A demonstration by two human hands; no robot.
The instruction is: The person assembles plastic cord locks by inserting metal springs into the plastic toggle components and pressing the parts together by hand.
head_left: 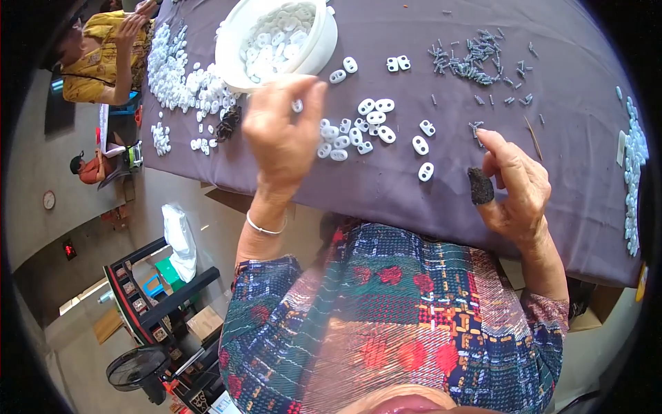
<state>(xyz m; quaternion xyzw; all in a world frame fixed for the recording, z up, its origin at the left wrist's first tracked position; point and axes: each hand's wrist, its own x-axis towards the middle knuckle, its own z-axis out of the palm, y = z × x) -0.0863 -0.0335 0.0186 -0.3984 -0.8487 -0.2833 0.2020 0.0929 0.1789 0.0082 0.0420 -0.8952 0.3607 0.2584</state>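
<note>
My left hand [283, 131] hangs over the table at the near rim of a white bowl [226, 65] of small white plastic pieces. Its fingers are curled in and slightly blurred; anything inside them is hidden. My right hand [516, 181] has its index finger stretched to a few small metal springs [476, 127], with the thumb apart. A dark cover wraps that thumb [480, 186]. Between the hands lies a group of white oval two-holed cord locks [376, 118]. Three more lie nearer the right hand, among them a single cord lock [426, 171].
A large heap of white pieces [169, 65] covers the table's left end. Loose springs [476, 58] are scattered at the far right. Pale blue pieces [633, 179] line the right edge. A thin brown stick [534, 139] lies beyond my right hand. Another person [100, 58] sits at the left.
</note>
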